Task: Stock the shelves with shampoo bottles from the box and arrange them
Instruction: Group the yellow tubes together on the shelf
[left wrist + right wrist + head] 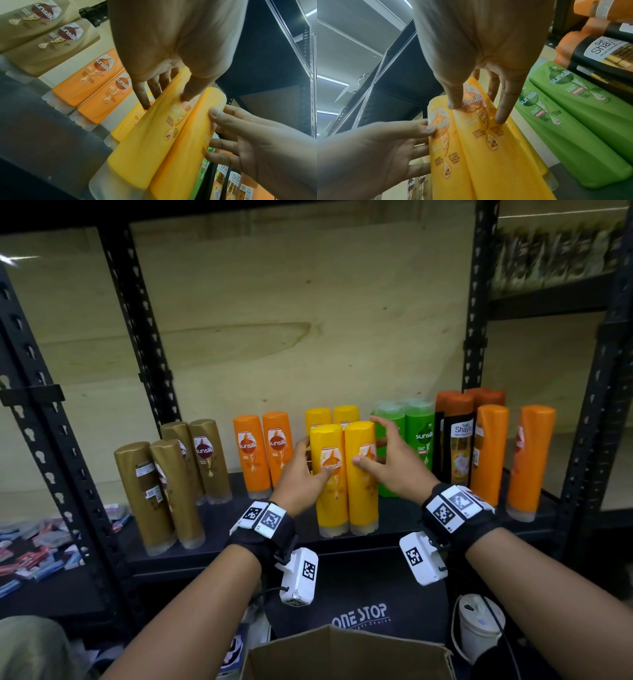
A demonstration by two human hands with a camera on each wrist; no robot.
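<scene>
On the dark shelf (257, 518), near its front edge, the left yellow bottle (329, 508) and the right yellow bottle (363, 494) stand upright and touch. The left hand (301, 474) holds the first between thumb and fingers. The right hand (394, 460), spread wide, touches the second with its thumb.

Left wrist view: thumb on the label, fingers at the 9 o'clock side.

Right wrist view: thumb and forefinger rest on the label, and green bottles (573, 128) are at 3 o'clock.

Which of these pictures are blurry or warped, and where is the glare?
Head view: uprights splay outward from the wide lens, packs top right are smeared. Left wrist: yellow bottles look soft, their print unreadable; a light glares top right. Right wrist: green bottles show crisp print; the yellow ones' near ends blur.
</scene>
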